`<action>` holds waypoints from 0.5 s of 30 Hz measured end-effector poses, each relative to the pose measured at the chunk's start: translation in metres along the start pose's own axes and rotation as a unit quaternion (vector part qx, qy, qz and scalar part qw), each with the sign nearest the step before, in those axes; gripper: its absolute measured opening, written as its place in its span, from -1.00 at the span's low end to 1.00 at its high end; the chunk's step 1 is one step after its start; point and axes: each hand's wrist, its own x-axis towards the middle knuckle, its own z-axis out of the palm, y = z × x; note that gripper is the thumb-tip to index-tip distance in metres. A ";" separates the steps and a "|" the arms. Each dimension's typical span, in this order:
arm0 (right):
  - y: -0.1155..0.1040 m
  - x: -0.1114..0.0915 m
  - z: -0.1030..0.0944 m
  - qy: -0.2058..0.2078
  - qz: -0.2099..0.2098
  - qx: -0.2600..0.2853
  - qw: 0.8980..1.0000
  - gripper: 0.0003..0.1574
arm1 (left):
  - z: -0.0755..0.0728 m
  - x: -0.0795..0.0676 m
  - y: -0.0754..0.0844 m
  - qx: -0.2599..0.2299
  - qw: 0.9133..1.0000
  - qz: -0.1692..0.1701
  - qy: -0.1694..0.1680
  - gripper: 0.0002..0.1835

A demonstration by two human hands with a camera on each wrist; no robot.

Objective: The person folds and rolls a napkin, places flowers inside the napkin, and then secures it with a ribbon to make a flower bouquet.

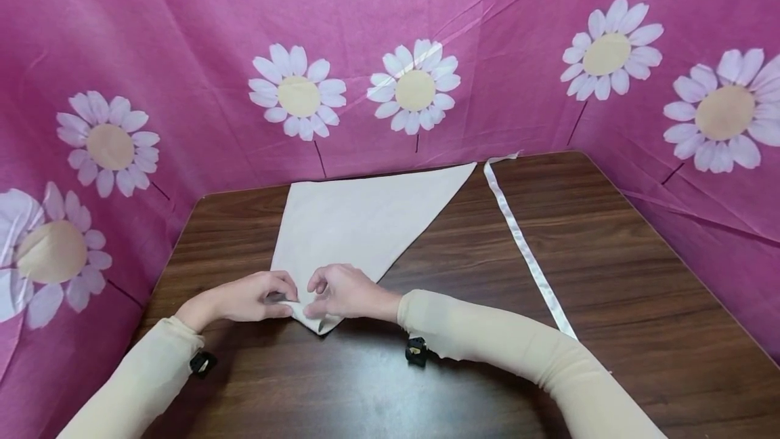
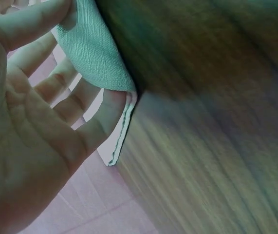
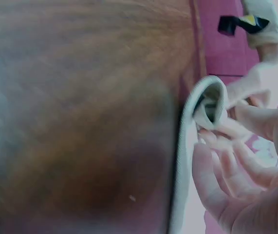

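On the table (image 1: 414,395), pinching white cloth (image 1: 353,222) at its fold with left hand (image 1: 250,298), holding right hand (image 1: 350,292) loosely spread alongside. Could unroll if released early.

Extends left forearm (image 1: 131,374) up from lower left, bending inward at left wrist. Pinches with left hand (image 1: 250,297), thumb (image 2: 34,24) to one side, fingers (image 2: 100,119) fanned on the other, palm showing in left wrist view. Angles right forearm (image 1: 481,330) in from lower right, bent at elbow. Holds right hand (image 1: 350,291) just beside left, fingers loosely bent, thumb apart from fingertips. Points both hands toward each other.
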 end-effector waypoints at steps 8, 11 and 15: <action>0.002 -0.003 0.015 -0.026 0.023 -0.003 0.999 -0.78 | -0.007 0.009 0.002 -0.026 0.999 -0.018 -0.033 -0.95; 0.003 -0.004 0.017 -0.035 0.044 0.020 0.998 -0.92 | -0.008 0.011 0.003 -0.029 0.998 -0.036 -0.040 -0.94; 0.004 -0.006 0.014 -0.054 0.072 0.090 0.992 -0.87 | -0.009 0.011 0.002 -0.030 0.998 -0.049 -0.038 -0.89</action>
